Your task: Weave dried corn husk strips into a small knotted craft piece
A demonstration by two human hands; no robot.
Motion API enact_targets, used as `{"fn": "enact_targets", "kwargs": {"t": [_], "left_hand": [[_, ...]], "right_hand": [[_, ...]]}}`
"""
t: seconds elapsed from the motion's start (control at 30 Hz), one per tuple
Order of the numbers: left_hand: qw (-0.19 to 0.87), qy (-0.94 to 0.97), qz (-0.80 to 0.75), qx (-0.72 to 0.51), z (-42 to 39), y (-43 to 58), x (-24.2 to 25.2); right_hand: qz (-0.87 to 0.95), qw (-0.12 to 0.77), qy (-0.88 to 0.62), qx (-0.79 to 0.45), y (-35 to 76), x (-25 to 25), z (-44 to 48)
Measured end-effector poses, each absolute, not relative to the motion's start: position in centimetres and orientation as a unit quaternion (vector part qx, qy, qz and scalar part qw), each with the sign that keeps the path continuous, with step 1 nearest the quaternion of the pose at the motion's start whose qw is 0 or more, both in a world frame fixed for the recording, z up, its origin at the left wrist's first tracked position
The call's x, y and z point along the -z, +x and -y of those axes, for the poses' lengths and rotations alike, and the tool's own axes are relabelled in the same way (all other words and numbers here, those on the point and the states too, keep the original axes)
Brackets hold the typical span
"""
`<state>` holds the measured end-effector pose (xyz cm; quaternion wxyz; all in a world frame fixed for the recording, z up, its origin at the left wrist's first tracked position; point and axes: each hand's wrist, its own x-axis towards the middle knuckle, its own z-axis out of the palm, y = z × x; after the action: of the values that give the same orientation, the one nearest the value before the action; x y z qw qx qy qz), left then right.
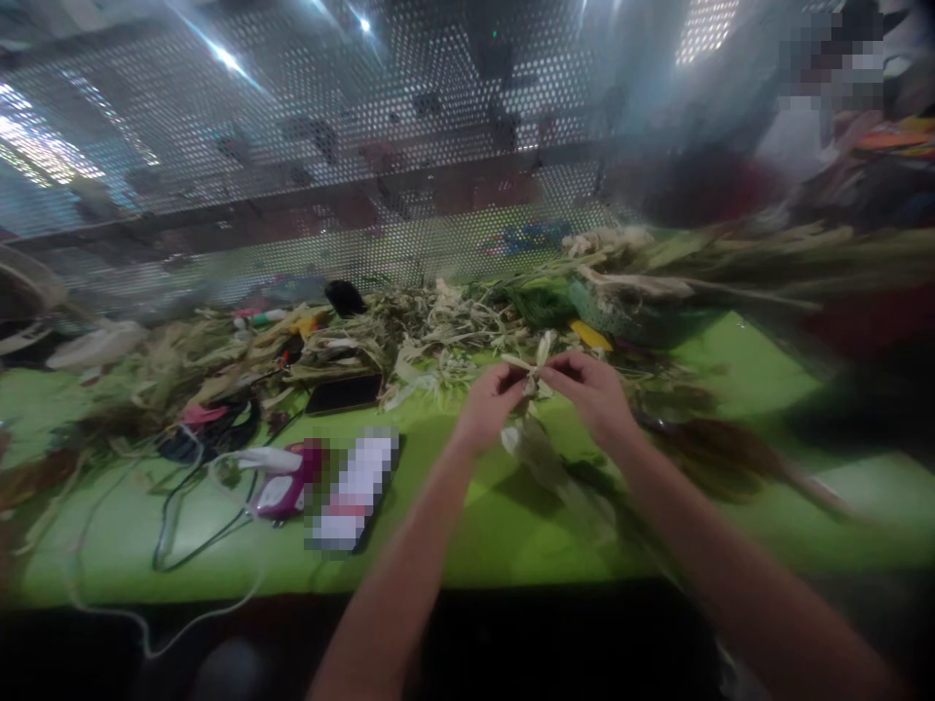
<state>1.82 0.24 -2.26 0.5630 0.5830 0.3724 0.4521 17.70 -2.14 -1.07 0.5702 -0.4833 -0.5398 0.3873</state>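
My left hand and my right hand meet above the green table, fingers pinched together on a pale dried leaf strip that sticks up between them. More of the pale plant material hangs down below the hands towards the table. The picture is blurred, so finer detail of the strip is unclear.
A heap of dried leaves and stalks runs across the table behind the hands. A dark phone, a pink-and-white tool with cables and a green basket lie around. A perforated metal screen stands behind. Another person is at upper right.
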Motion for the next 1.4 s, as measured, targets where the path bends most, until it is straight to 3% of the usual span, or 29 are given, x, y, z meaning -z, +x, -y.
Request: {"fn": "enact_targets", "kwargs": {"t": [0.47,0.8,1.13,1.4], "left_hand": [[0.519,0.690,-0.333,-0.379,0.3,1.6,1.3],[0.389,0.769,-0.358,-0.359,-0.2,1.6,1.4],[0.462,0.730,-0.326,-0.385,-0.2,1.7,2.6],[0.482,0.665,-0.385,-0.421,-0.4,1.8,2.4]], "right_hand": [[0.455,0.599,-0.454,-0.477,18.2,2.0,1.3],[0.672,0.538,-0.448,-0.243,19.8,1.9,0.5],[0.612,0.598,-0.426,-0.294,19.1,2.4,0.7],[0.547,0.596,-0.462,-0.365,19.2,1.4,1.0]]}}
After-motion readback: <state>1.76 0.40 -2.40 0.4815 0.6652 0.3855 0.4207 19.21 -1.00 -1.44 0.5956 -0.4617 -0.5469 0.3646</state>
